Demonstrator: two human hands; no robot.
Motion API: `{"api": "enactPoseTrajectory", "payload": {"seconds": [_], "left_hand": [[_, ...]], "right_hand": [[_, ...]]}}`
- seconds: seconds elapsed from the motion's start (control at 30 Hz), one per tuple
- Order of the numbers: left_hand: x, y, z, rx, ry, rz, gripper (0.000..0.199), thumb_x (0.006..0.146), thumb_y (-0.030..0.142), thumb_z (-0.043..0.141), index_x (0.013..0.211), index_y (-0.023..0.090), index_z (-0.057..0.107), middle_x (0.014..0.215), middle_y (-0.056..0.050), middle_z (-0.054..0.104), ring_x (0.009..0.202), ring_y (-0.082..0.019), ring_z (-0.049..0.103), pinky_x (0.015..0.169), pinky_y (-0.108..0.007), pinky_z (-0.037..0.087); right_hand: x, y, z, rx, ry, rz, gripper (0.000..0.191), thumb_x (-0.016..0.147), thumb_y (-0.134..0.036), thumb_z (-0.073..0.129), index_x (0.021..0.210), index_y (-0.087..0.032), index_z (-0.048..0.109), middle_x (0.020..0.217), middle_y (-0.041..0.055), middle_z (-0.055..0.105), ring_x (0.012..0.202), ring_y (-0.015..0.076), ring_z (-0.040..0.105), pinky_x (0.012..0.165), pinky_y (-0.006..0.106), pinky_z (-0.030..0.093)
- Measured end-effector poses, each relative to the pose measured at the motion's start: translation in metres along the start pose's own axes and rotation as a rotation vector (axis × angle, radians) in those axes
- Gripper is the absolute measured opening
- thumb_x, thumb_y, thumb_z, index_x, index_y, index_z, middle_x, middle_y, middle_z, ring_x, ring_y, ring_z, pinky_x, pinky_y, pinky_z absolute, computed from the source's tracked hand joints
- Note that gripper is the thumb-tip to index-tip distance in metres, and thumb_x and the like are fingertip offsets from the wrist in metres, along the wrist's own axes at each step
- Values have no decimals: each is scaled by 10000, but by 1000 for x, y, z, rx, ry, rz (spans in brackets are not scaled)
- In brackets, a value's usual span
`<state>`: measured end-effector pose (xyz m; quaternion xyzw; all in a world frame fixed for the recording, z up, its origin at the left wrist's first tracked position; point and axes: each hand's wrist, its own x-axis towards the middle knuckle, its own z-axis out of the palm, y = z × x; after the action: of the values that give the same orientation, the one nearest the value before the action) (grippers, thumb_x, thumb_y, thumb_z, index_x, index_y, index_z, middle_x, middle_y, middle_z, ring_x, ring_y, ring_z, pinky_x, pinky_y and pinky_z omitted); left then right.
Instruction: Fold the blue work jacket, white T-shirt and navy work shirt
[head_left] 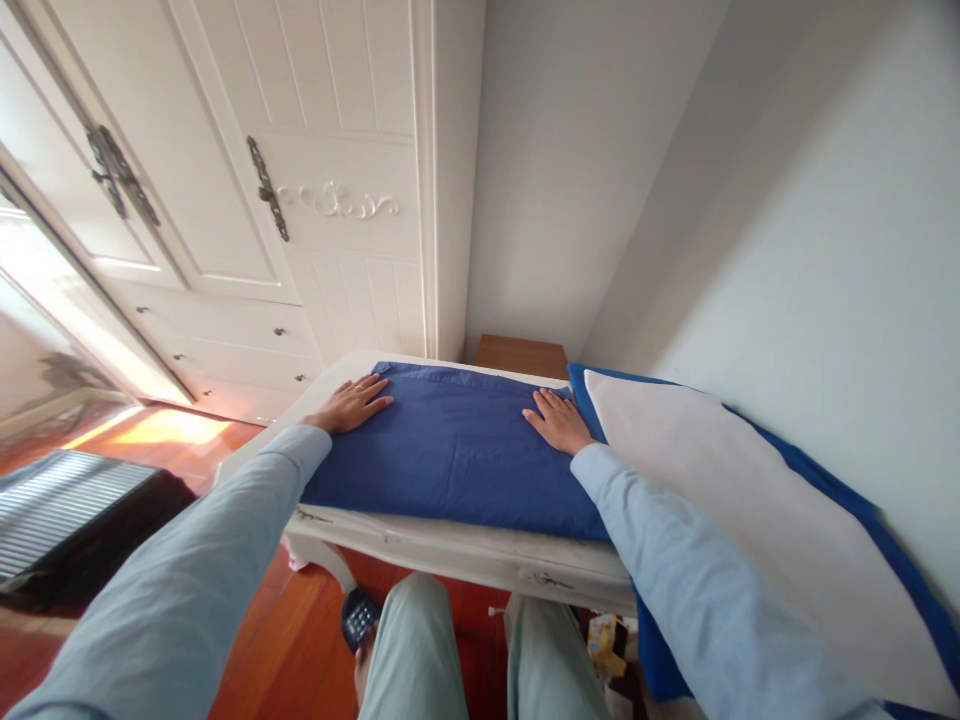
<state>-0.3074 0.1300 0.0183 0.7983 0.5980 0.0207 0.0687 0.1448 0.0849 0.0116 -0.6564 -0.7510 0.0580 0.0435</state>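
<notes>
A folded dark blue cloth [450, 450] lies flat across the white table [341, 372], its front edge reaching the table's front. Flat on its far left corner rests my left hand [352, 402], fingers spread. My right hand [559, 420] presses on the cloth's far right part, fingers also apart. Neither hand grips anything. Faint creases run across the middle of the cloth, and a seam or hem shows along its far edge. What kind of cloth article it is, I cannot tell.
To the right, a white pillow-like piece [735, 480] with blue fabric [881, 540] leans by the wall. A white wardrobe [352, 130] stands behind left. A brown wooden box [521, 354] sits beyond the table. On the floor at left is a dark ribbed case [82, 510].
</notes>
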Motion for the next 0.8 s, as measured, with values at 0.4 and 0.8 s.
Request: {"api": "enactPoseTrajectory", "payload": {"seconds": [0.4,0.8], "left_hand": [[-2,21,-20,206,-52,-89,639,1046,549,267,1602,257,385,1710,-118,257,1598,-336,148,1242,-642,137],[-50,179,-3,31,235,204,605,1029,393,384,1567,116,399,1657,-212,356,1576,-328,238,1253,-549,265]], "right_hand": [[-2,-5,-1,-40,-4,2,734,1056,-554,199,1625,-98,285,1711,143,250,1585,261,214,1278,474,174],[-23,-67,-19,13,79,-41,452,1066,-290,322,1376,-68,564,1471,255,565,1409,336,488,1149,493,360]]}}
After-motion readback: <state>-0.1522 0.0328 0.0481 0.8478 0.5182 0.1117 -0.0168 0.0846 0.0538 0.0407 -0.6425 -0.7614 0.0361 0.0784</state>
